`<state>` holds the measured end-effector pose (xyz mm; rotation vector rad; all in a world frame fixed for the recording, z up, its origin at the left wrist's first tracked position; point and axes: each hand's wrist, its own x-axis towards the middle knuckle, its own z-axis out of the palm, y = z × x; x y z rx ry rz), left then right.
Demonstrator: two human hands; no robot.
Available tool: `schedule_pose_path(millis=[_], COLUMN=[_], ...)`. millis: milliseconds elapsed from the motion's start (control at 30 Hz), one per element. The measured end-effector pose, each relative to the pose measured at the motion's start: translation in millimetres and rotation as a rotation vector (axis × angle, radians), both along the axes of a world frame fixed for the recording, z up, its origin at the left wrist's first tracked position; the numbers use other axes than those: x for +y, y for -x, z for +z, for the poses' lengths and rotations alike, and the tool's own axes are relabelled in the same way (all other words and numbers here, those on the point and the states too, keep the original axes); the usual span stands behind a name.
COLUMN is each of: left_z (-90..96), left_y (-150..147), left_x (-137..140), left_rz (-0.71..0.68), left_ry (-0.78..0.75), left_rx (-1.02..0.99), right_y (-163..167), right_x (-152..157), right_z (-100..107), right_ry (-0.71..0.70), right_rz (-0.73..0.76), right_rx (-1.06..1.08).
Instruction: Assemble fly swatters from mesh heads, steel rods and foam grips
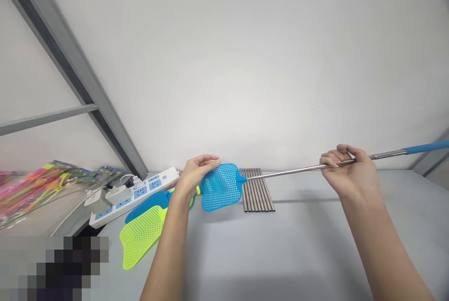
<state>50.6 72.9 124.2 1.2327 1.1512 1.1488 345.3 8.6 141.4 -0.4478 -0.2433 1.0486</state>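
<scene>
Between my hands stretches a telescopic fly swatter (pixel 224 189), with a blue mesh head, a thin metal rod and a blue grip at the far right. My left hand (pixel 192 175) pinches the edge of the mesh head. My right hand (pixel 351 170) has its fingers curled around the metal rod, near a thicker section. Behind the head lies a row of several metal tubes (pixel 258 193), side by side on the grey table (pixel 266 249). A yellow-green swatter head (pixel 142 235) and another blue swatter head (pixel 147 205) lie left of my left wrist, partly hidden by it.
A white power strip (pixel 154 182) with plugs in it runs along the table's left edge. Colourful items in clear plastic (pixel 38 189) lie further left. A grey metal frame (pixel 84 76) rises there, and a white wall (pixel 245 58) stands behind the table.
</scene>
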Motion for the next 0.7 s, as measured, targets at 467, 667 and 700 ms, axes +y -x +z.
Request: schedule_pose_path(millis=[467, 667, 700], left_z=[-5.0, 0.7, 3.3], left_y=[-68, -68, -70], left_x=[-51, -48, -50], left_rz=[-0.455, -0.451, -0.462], left_ry=[-0.401, -0.609, -0.648], left_rx=[0.878, 0.962, 0.972], right_y=[-12, -18, -19], right_x=[0, -3, -3], right_z=[-1, -2, -2], right_ry=[0.019, -0.077, -0.088], right_rz=[0.079, 0.09, 0.065], right_rx=[-0.106, -0.144, -0.133])
